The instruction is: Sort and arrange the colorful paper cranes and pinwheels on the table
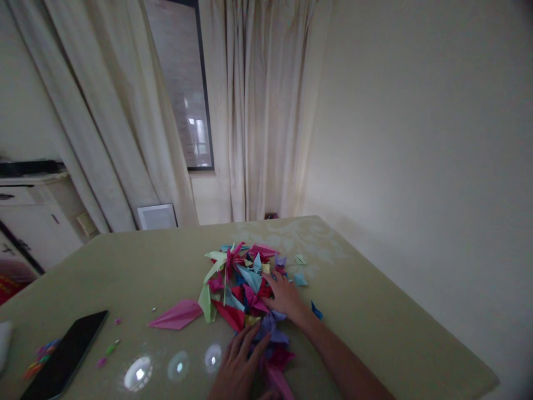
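Note:
A heap of folded origami pieces point(245, 278) in pink, red, blue, green and purple lies on the olive-green table point(375, 311). My right hand point(286, 297) rests flat on the right side of the heap, fingers stretched out over the papers. My left hand point(238, 366) lies at the near edge of the heap, fingers spread and touching purple and yellow pieces. One pink folded piece point(177, 314) lies apart to the left of the heap.
A black phone point(66, 355) lies at the left near edge, with small coloured scraps point(41, 355) beside it. A few loose paper bits point(300, 278) lie right of the heap. Curtains, a window and a wall stand behind the table.

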A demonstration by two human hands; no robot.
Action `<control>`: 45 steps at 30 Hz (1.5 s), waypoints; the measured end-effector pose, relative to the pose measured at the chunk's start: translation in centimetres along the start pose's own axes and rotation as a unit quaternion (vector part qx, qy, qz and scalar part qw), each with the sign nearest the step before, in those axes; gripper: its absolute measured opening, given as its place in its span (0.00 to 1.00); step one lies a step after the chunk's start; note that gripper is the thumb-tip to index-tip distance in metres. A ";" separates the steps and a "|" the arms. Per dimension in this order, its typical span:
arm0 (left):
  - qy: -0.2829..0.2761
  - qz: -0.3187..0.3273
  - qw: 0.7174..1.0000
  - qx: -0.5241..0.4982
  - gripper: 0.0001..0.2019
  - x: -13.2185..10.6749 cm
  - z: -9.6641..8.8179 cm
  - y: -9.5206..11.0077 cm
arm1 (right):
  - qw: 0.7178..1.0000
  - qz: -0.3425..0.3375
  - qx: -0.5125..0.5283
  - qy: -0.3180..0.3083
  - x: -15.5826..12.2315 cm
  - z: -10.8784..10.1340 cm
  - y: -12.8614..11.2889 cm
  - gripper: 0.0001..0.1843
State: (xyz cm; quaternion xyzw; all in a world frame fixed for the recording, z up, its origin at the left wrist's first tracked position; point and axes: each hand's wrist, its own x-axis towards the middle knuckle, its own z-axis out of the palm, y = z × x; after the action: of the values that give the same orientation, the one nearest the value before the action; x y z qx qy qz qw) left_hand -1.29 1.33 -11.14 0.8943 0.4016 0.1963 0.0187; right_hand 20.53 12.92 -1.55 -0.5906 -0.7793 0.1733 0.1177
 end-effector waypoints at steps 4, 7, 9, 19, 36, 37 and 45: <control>-0.015 -0.028 0.999 0.031 0.39 3.0 -1.7 1.4 | 0.992 -0.106 0.045 -0.044 1.9 -1.7 0.0 0.37; 0.028 -0.059 0.997 0.045 0.29 4.7 -3.7 0.9 | 0.988 -0.128 0.091 0.013 0.2 -3.3 0.9 0.34; 0.081 -0.095 0.991 0.041 0.17 5.8 -5.2 -0.3 | 0.983 -0.109 0.116 0.094 -2.6 -3.4 1.6 0.31; 0.080 -0.139 0.986 0.053 0.17 12.8 -7.9 -5.4 | 0.967 -0.208 0.006 0.147 -12.8 13.0 1.9 0.37; -0.089 -0.193 0.977 0.022 0.19 0.7 -9.5 -10.4 | 0.992 -0.019 0.080 0.098 -3.3 3.3 -1.5 0.54; -0.072 -0.201 0.976 0.033 0.18 -0.3 -9.6 -10.4 | 0.991 -0.036 0.102 0.084 -2.8 3.5 -1.9 0.56; 0.191 -0.189 0.963 0.033 0.14 -2.1 -10.9 -4.0 | 0.961 -0.115 0.218 0.123 -3.0 5.2 -1.5 0.38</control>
State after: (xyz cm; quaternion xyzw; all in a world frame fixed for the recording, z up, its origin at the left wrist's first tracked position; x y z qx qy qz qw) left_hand -9.36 1.13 -2.59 0.7483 0.5653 0.3433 -0.0509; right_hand 17.97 9.01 -5.60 -0.4743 -0.7646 0.2501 0.3577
